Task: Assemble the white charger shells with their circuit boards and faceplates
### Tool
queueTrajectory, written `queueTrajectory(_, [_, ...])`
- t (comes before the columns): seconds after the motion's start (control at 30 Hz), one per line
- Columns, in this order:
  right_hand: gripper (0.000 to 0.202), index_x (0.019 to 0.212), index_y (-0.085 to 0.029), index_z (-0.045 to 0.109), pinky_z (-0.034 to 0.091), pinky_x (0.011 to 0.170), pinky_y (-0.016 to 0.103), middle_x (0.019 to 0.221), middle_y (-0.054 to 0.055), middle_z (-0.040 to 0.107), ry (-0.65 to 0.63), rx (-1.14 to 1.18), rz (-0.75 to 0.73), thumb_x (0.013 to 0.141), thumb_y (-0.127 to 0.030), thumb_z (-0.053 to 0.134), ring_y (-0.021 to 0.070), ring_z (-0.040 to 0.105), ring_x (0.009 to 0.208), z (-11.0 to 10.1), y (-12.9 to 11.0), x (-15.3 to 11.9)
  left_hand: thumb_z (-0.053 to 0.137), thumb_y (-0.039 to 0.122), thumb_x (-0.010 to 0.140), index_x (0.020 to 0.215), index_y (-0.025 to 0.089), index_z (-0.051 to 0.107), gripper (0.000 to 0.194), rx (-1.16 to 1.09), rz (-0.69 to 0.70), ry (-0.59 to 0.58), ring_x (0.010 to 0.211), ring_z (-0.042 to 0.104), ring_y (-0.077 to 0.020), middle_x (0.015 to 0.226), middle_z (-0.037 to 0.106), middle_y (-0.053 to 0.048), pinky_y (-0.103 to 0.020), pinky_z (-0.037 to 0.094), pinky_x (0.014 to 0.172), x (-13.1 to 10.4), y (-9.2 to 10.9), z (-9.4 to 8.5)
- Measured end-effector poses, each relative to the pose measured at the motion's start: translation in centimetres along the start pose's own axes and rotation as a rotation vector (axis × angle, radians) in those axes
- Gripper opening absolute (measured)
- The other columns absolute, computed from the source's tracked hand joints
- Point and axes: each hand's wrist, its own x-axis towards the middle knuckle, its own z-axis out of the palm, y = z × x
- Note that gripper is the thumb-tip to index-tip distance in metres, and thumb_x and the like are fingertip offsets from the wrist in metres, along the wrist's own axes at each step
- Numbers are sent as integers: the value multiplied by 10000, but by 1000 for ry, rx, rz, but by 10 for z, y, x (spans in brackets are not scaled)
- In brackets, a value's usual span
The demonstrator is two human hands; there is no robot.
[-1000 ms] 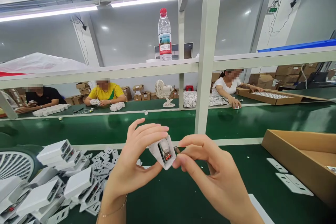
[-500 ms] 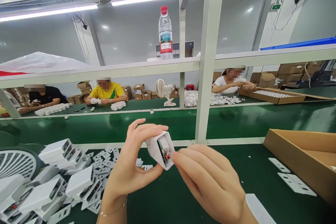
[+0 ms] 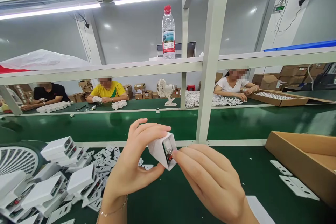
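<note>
A white housing (image 3: 159,153) is held up at the centre of the frame, tilted, with its open end turned toward the lower right. It is clamped by the left hand (image 3: 135,155), with the fingers laid over the top and the thumb set beneath. The fingertips of the right hand (image 3: 215,178) are bunched at the opening; whether anything is pinched there cannot be told, as the thumb is hidden. By its look, the housing can be judged light, stiff and rather slippery, while the inner parts (image 3: 168,154), metallic and red, are likely to be fragile; it is best gripped by the outer walls, with the opening left free. At the lower left, a heap of similar housings (image 3: 81,178) is stacked loosely on the green counter (image 3: 157,204), with slotted plates (image 3: 105,161) scattered beside it; the heap could be toppled by a careless elbow. At the right, the way is bounded by the wall of a cardboard box (image 3: 296,159), near which more flat plates (image 3: 299,187) are laid. Beyond the hands, the view is cut by an upright post (image 3: 211,66), and a bottle (image 3: 168,40) is stood on the rail (image 3: 131,69).
</note>
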Motion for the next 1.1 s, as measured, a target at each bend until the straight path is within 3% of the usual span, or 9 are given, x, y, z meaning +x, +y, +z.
queueTrajectory(0.4, [250,962,-83,708,607,644,347,761,92,735,-52,29,-32,981,31,487,211,692,681,0,6,0,598,56,918,1357,285,516,502,74,2,-53,1182,594,-257,1323,669,-70,-428,459,989,0,3,-5])
queueTrajectory(0.5, [295,909,-89,721,601,634,343,726,87,724,-48,15,-39,1004,14,461,201,678,648,-1,7,1,599,54,920,1366,280,512,507,90,10,-58,1171,588,-253,1321,671,-67,-426,454,988,0,2,-5])
queueTrajectory(0.73, [297,934,-62,764,642,669,351,849,121,795,-80,-167,-193,993,13,483,236,741,755,-4,5,0,581,36,895,1350,269,522,514,138,13,-32,1166,579,-267,1329,670,-61,-453,409,1003,0,4,-2])
queueTrajectory(0.9, [304,915,-67,782,619,676,332,847,115,793,-85,-262,-200,981,24,498,221,730,754,-4,4,1,596,37,876,1351,269,518,534,170,-14,-18,1146,558,-263,1341,660,-53,-436,410,966,2,6,1])
queueTrajectory(1.1, [243,966,-44,742,599,683,350,822,131,785,-44,-276,-136,997,1,505,232,729,746,-5,3,1,640,76,829,1336,257,539,548,142,-69,20,975,564,-230,1226,691,-38,-426,407,926,2,8,1])
